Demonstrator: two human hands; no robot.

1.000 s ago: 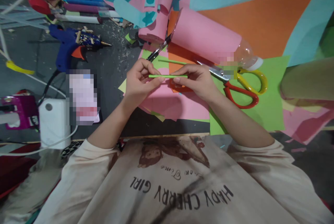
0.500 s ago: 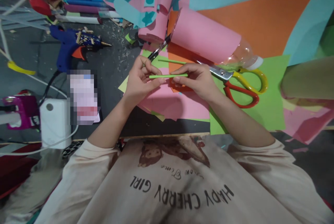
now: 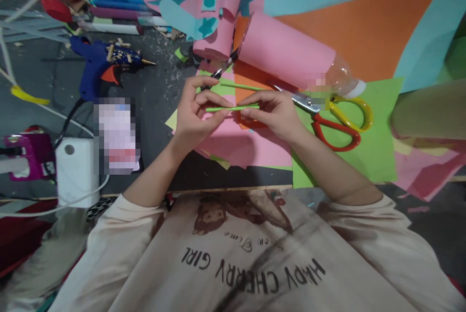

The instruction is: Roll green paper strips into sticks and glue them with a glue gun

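Between my two hands lies a thin green rolled paper stick (image 3: 214, 109), held level above the pink paper (image 3: 243, 149). The thumb and forefinger of my left hand (image 3: 198, 106) pinch it near its middle. My right hand (image 3: 273, 109) grips its right end between thumb and fingertips. Just beyond, a second green stick (image 3: 238, 85) runs behind my right fingers; whether they touch it I cannot tell. A black pen-like tool (image 3: 223, 70) lies past my left fingertips. Scissors with yellow and red handles (image 3: 309, 103) rest right of my right hand.
A clear bottle wrapped in pink paper (image 3: 291, 50) lies behind the scissors. To the left are a blue glue gun (image 3: 89, 69), a blurred phone (image 3: 116, 132) and a white power bank (image 3: 77, 171). Orange paper (image 3: 382, 30) and green paper (image 3: 378, 156) cover the right side.
My left fingers have spread and shifted, the thumb now pinching nearer the stick's middle. The green stick appears slightly flattened or bent at its middle. My right hand has barely moved.
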